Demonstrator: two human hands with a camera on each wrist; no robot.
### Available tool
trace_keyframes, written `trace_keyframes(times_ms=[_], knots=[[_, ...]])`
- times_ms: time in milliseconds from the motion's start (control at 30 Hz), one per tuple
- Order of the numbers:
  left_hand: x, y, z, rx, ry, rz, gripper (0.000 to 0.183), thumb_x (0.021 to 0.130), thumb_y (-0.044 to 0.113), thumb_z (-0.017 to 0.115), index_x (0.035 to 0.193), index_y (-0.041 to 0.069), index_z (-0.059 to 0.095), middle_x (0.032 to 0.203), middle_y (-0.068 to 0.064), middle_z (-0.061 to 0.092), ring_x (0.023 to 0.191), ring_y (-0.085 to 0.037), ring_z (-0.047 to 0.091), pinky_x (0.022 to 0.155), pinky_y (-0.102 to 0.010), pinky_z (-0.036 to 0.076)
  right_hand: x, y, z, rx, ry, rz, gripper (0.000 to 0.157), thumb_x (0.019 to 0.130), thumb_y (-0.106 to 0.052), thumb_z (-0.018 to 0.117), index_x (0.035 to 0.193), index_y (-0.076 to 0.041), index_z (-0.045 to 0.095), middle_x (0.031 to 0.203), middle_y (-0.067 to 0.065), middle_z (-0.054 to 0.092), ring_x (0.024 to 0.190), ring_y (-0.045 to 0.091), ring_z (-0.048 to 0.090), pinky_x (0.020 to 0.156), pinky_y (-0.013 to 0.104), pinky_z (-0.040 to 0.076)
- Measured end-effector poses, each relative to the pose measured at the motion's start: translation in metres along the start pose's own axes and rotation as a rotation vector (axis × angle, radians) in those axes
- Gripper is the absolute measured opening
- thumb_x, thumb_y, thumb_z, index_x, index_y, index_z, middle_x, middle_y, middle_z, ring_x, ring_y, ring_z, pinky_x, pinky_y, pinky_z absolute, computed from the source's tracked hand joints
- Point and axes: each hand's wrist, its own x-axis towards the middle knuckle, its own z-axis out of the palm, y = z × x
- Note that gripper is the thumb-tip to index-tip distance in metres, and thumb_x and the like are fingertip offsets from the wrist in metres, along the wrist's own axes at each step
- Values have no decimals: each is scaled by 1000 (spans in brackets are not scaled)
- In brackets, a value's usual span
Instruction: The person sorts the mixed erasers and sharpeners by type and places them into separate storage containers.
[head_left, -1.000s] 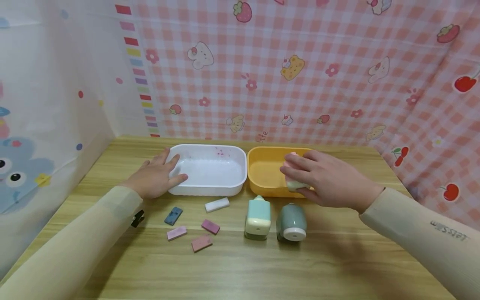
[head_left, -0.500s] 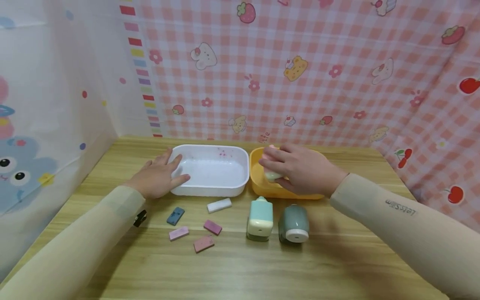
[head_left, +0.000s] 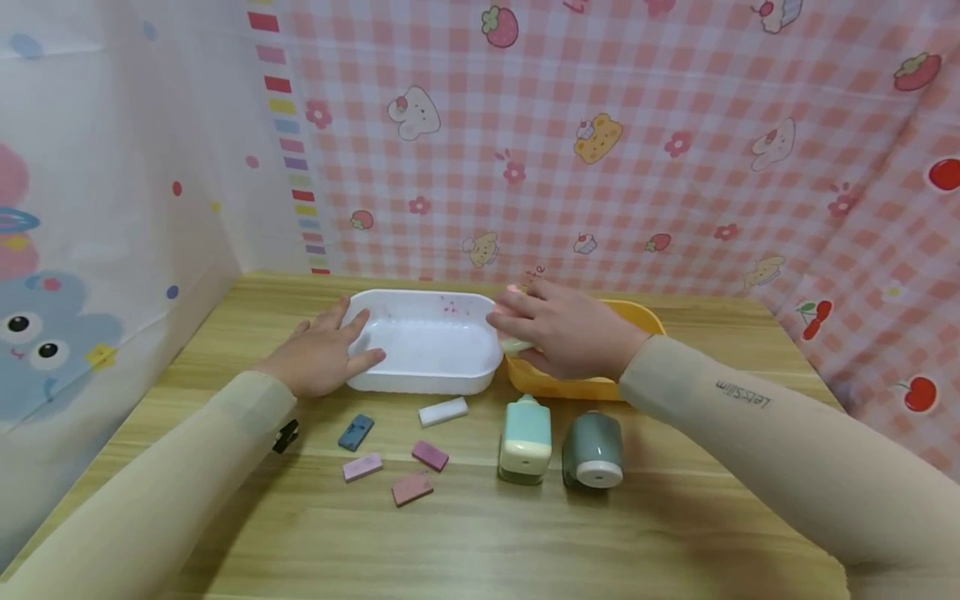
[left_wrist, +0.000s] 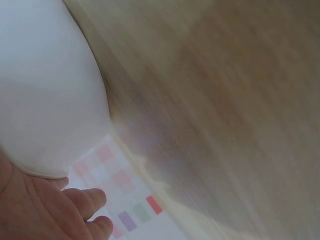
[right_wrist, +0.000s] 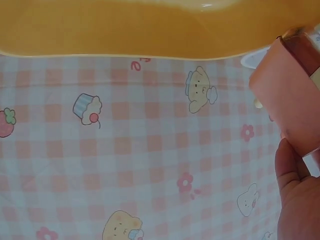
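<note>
My right hand (head_left: pixel 577 329) grips a pink and cream pencil sharpener (right_wrist: pixel 287 97) between thumb and fingers, over the side where the two tubs meet. Most of the sharpener is hidden by the fingers in the head view. Below that hand is the yellow tub (head_left: pixel 637 317), standing beside the white tub (head_left: pixel 427 383). My left hand (head_left: pixel 318 354) rests with spread fingers on the left rim of the white tub. Toward the front stand a teal and cream pencil sharpener (head_left: pixel 527 429) and a grey-green pencil sharpener (head_left: pixel 595 442), each with a small hole in its pale end.
Several erasers lie on the wooden table (head_left: pixel 480 550) in front of the white tub: a white eraser (head_left: pixel 443 412), a blue eraser (head_left: pixel 356 432), a lilac eraser (head_left: pixel 363 467), a magenta eraser (head_left: pixel 431 455) and a pink eraser (head_left: pixel 412 489). A checked cloth (head_left: pixel 465 167) hangs behind.
My right hand has carried the pink sharpener leftward, from over the yellow tub's right part to the edge of the white tub. The left hand keeps its place on the white tub.
</note>
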Motion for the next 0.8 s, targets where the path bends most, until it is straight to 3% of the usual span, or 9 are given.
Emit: trace_keyframes(times_ms=[267, 500, 800], knots=[[-1, 0, -1, 4, -5, -1, 104, 98, 85, 19, 170, 10, 12, 176, -25, -5, 160, -53, 7, 126, -75, 8, 18, -1, -4, 6, -30, 39, 61, 101, -36, 69, 157, -19, 51, 162, 10, 51, 143, 38, 51, 121, 53, 43], [-2, 1, -2, 3, -5, -9, 99, 101, 81, 23, 170, 10, 12, 176, -25, -6, 160, -54, 8, 126, -75, 8, 40, -5, -2, -15, 5, 4, 60, 102, -37, 68, 157, -20, 51, 161, 9, 51, 144, 36, 50, 121, 49, 44], [-1, 1, -2, -8, 3, -16, 95, 104, 76, 28, 170, 10, 13, 176, -25, -4, 160, -53, 9, 126, -74, 9, 75, -16, 5, -67, -13, -61, 58, 103, -39, 67, 155, -20, 52, 162, 7, 49, 142, 34, 52, 121, 44, 44]])
